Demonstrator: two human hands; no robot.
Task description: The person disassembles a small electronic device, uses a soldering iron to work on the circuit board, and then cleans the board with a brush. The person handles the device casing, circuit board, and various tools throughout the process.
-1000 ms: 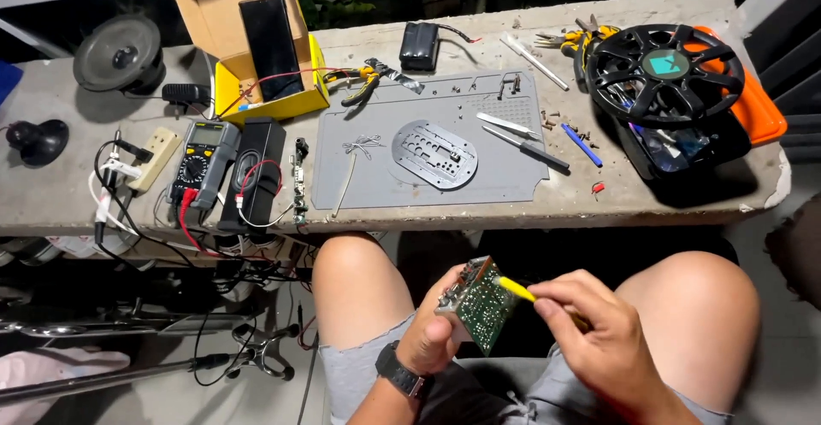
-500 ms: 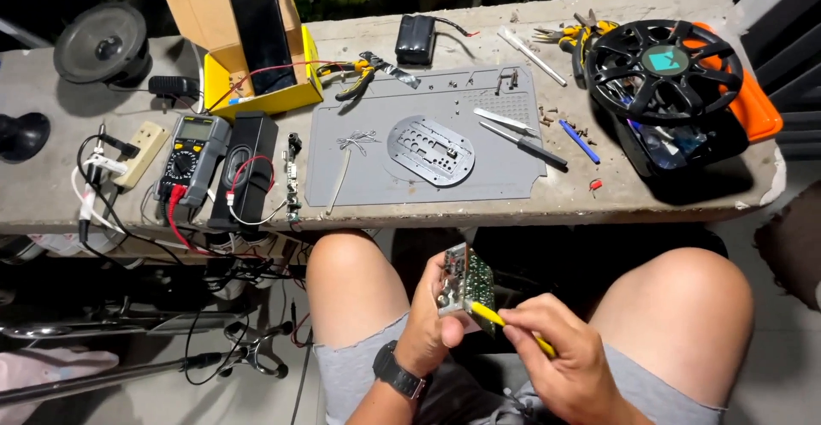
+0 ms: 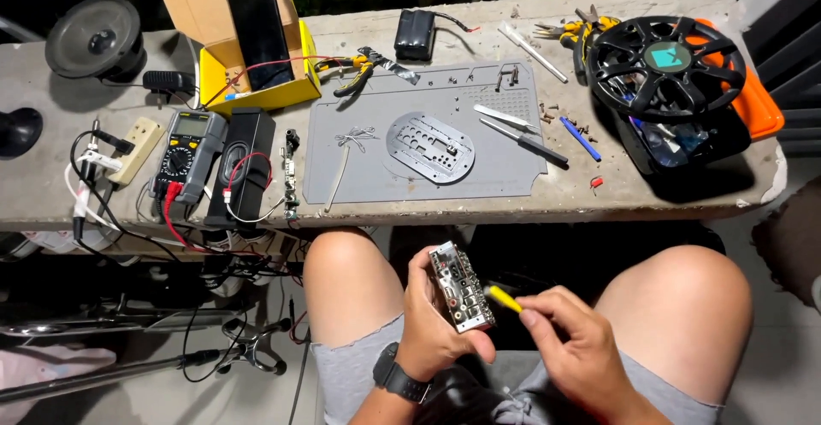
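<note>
The small circuit board sat over the person's lap, between the knees and just below the tabletop edge. A second before, it had shown its green flat side; now it was turned edge-on, so the row of connectors faced up. The left hand had its grip closed around the board from seven o'clock, thumb across the lower end. The right hand gripped a yellow-handled tool, which had swung from one o'clock of the board to three o'clock, its tip close beside the board's edge; I could not tell whether it touched. The work seemed to have moved from the board's face to its connector side.

At twelve o'clock lay a grey mat with a round metal plate. At ten o'clock stood a multimeter, and at two o'clock a black fan.
</note>
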